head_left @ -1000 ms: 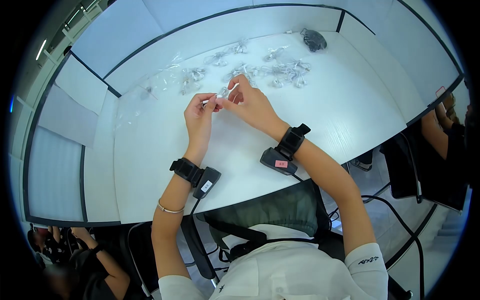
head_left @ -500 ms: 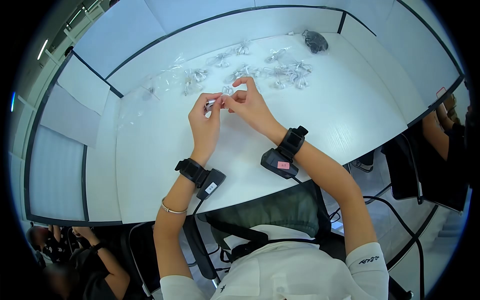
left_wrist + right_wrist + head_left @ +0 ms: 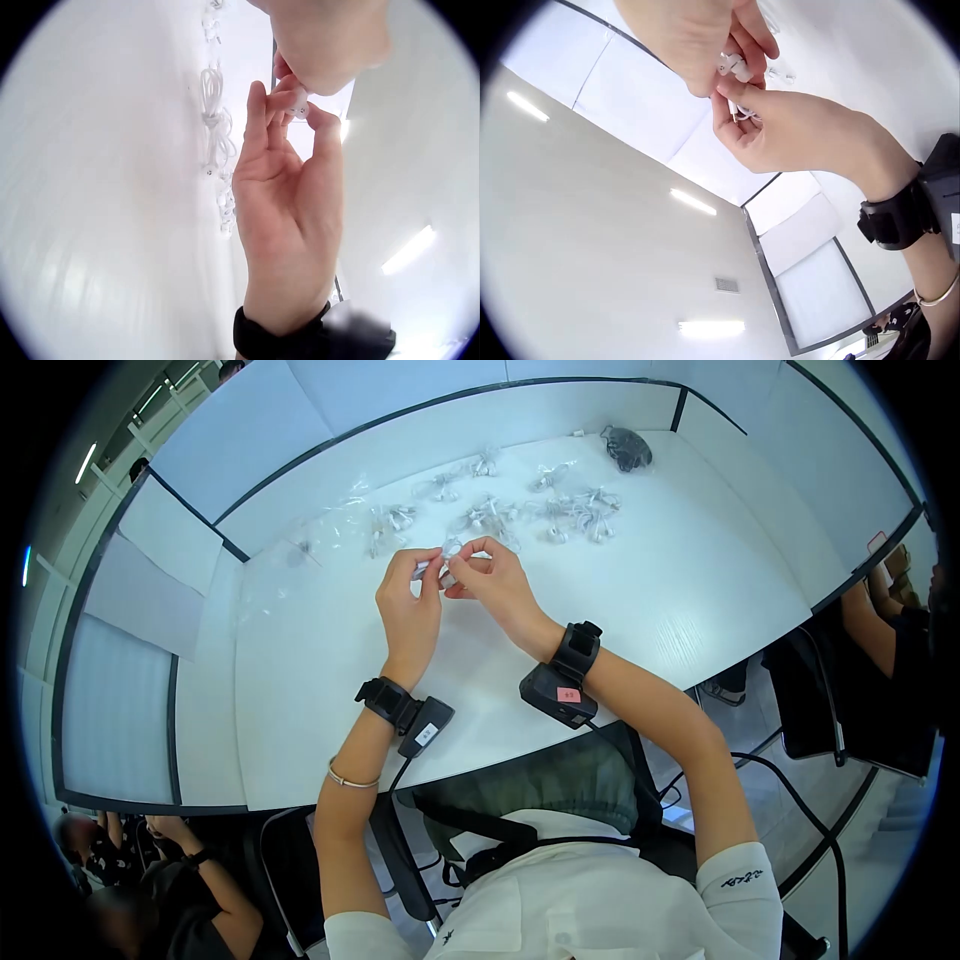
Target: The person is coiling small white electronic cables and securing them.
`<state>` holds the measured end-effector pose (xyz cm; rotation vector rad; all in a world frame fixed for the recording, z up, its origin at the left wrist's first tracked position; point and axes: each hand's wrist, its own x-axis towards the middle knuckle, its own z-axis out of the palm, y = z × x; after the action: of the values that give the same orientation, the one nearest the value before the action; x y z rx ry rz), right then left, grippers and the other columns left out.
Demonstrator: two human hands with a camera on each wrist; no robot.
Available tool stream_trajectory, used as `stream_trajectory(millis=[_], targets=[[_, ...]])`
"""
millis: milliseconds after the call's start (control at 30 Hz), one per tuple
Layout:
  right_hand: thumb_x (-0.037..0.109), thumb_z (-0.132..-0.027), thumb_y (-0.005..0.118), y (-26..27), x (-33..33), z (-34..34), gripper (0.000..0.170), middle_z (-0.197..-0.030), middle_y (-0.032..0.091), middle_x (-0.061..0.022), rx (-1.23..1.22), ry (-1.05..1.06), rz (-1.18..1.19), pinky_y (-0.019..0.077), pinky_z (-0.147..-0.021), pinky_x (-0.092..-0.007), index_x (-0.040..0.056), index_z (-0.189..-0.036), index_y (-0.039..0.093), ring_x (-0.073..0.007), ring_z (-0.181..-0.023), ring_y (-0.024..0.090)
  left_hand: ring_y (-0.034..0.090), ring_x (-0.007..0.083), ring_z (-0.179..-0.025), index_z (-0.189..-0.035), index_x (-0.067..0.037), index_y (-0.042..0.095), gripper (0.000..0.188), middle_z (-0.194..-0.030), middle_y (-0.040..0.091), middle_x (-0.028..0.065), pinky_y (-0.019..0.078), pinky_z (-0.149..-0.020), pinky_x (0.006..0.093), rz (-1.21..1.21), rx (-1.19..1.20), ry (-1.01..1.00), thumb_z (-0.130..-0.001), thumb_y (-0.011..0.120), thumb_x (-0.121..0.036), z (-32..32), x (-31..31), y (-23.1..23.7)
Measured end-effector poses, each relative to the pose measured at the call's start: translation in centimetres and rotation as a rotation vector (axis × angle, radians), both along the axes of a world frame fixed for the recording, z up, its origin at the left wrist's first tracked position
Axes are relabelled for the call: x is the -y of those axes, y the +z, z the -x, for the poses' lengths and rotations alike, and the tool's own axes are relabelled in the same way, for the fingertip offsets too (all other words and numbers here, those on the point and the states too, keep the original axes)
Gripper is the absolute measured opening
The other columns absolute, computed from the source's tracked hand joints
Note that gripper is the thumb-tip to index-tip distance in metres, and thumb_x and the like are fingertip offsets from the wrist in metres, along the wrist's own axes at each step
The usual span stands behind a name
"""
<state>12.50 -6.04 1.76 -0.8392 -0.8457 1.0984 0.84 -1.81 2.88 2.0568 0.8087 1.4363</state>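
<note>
Both hands meet over the white table around a pair of white wired earphones (image 3: 740, 70). My left hand (image 3: 408, 618) pinches them between thumb and fingers; the metal-tipped plug (image 3: 733, 112) and a loop of cable show within its grip in the right wrist view. My right hand (image 3: 503, 582) faces it, its thumb and curled fingers pinching the earphones at the earbud end. An earbud (image 3: 301, 109) shows between the hands in the left wrist view. Part of the cable is hidden behind the fingers. Beyond the hands lie several coiled white earphones (image 3: 487, 515), some in clear bags.
A dark rounded bundle (image 3: 627, 449) sits at the back right. Crumpled clear plastic bags (image 3: 335, 525) lie at the back left. Low white partitions (image 3: 500, 410) border the table. Other people sit at both sides, beyond the table.
The raised fingers of the right hand have come down and closed in around the earphones. The left hand moved slightly right at first, then stayed nearly still, keeping its grip.
</note>
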Motion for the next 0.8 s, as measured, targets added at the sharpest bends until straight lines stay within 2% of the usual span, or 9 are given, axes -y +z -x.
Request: stream_trajectory(millis=[300, 500, 700, 800], targets=[[0.008, -0.081, 0.056, -0.2, -0.1, -0.2, 0.019, -0.073, 0.061, -0.0101, 0.230, -0.063, -0.088, 0.0455, -0.061, -0.0238, 0.0034, -0.086, 0.039, -0.0114, -0.069, 0.059, 0.060, 0.0168, -0.076, -0.087, 0.000, 0.060, 0.005, -0.082, 0.062, 0.0082, 0.0480, -0.072, 0.0276, 0.069, 0.063, -0.001, -0.083, 0.059, -0.003, 0.1, 0.0, 0.3], [0.006, -0.081, 0.055, 0.1, 0.0, -0.4, 0.018, -0.076, 0.061, -0.0120, 0.259, -0.011, -0.045, 0.0488, -0.066, -0.0262, 0.0038, -0.085, 0.037, -0.0141, -0.072, 0.060, 0.060, 0.0175, -0.078, -0.086, 0.000, 0.060, 0.004, -0.083, 0.061, 0.0079, 0.0478, -0.073, 0.0274, 0.028, 0.076, -0.012, -0.083, 0.059, -0.003, 0.2, -0.3, 0.2], [0.006, -0.081, 0.055, -0.2, 0.0, 0.0, 0.019, -0.073, 0.061, -0.0125, 0.212, -0.019, -0.058, 0.0514, -0.065, -0.0279, 0.0041, -0.083, 0.036, -0.0152, -0.071, 0.061, 0.060, 0.0191, -0.078, -0.086, 0.000, 0.060, 0.005, -0.085, 0.060, 0.0085, 0.0484, -0.071, 0.0279, -0.043, 0.068, 0.002, -0.081, 0.060, 0.000, 0.3, -0.7, 0.2], [0.007, -0.079, 0.056, 0.1, 0.1, -0.1, 0.022, -0.071, 0.059, -0.0115, 0.176, -0.026, -0.065, 0.0491, -0.060, -0.0249, 0.0038, -0.081, 0.035, -0.0130, -0.067, 0.061, 0.059, 0.0195, -0.078, -0.086, 0.000, 0.060, 0.006, -0.085, 0.060, 0.0089, 0.0484, -0.070, 0.0279, -0.086, 0.059, 0.015, -0.080, 0.060, 0.002, 0.4, -0.9, 0.2]])
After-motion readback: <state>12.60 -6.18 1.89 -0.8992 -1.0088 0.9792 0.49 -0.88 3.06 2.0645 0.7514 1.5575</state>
